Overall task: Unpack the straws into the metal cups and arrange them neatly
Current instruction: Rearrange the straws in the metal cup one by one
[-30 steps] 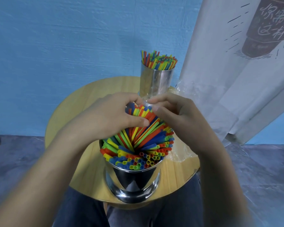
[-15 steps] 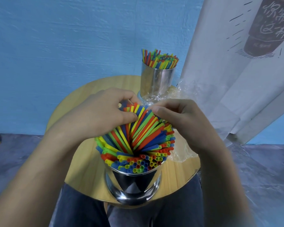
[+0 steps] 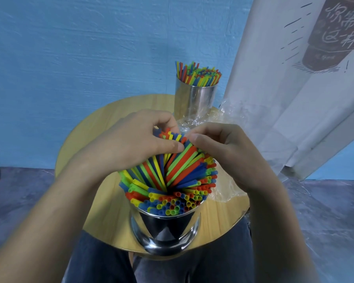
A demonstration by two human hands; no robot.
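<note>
Fingers: your left hand [image 3: 131, 144] and right hand [image 3: 229, 152] both pinch the straws [image 3: 178, 170] at their far tips | Place: straws fan out beneath your fingers in the near metal cup [image 3: 166, 231] (twisted) | Risk: sudden release may spring them onto the worktop [image 3: 106, 211].

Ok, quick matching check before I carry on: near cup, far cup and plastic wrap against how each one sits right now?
Things:
1. near cup
2. far cup
3. plastic wrap

States:
A. its straws fan out, tops gripped by the left hand and the right hand
B. lies crumpled on the right side of the table
C. stands at the back edge, its bundle upright, no hand on it

Pairs: 1-A, 2-C, 3-B
</note>
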